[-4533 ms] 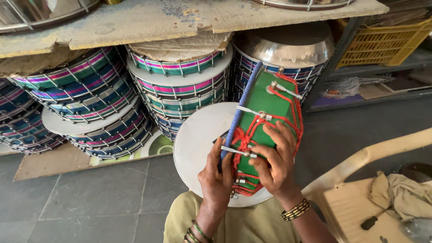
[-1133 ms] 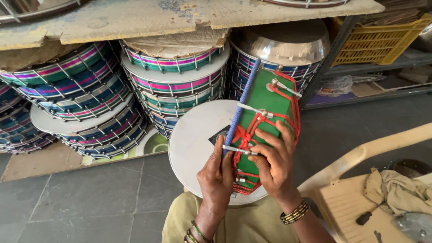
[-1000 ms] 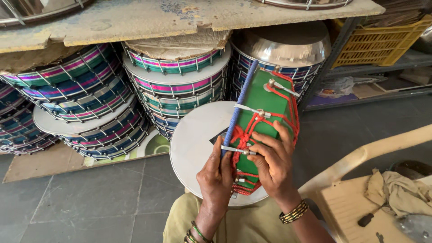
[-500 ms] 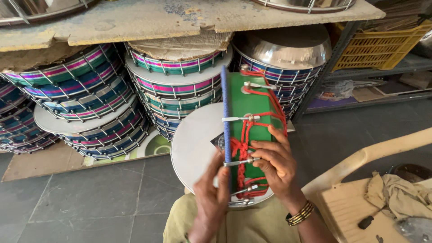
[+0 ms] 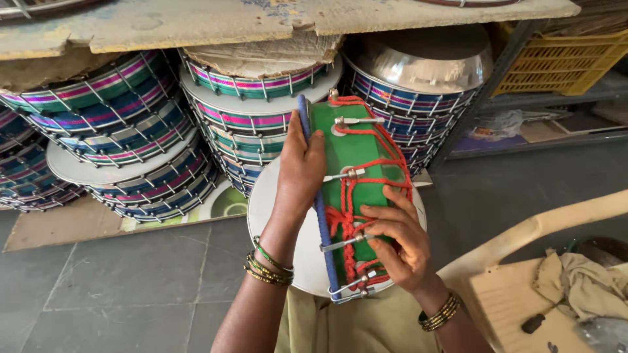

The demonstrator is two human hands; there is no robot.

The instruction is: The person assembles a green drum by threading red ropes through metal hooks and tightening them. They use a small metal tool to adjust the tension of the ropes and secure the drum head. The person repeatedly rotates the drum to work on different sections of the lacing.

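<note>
A green drum (image 5: 361, 153) with a blue rim, red rope lacing and metal tension hooks stands on edge in front of me. It leans over a white round drum head (image 5: 268, 202) that lies flat below. My left hand (image 5: 299, 168) grips the blue rim high on its left side. Lower down, my right hand (image 5: 398, 238) rests on the green shell, fingers on the red rope next to a metal hook (image 5: 343, 242).
Stacks of striped drums (image 5: 124, 140) with metal rods sit under a worn board shelf (image 5: 196, 23). A shiny metal bowl (image 5: 422, 62) tops the right stack. A yellow crate (image 5: 562, 59) is at the far right, a wooden stool (image 5: 523, 307) with cloth at the lower right.
The green drum has been turned upright from a rightward tilt. My left hand has slid from its lower part up to the top of the blue rim. My right hand stays on the rope.
</note>
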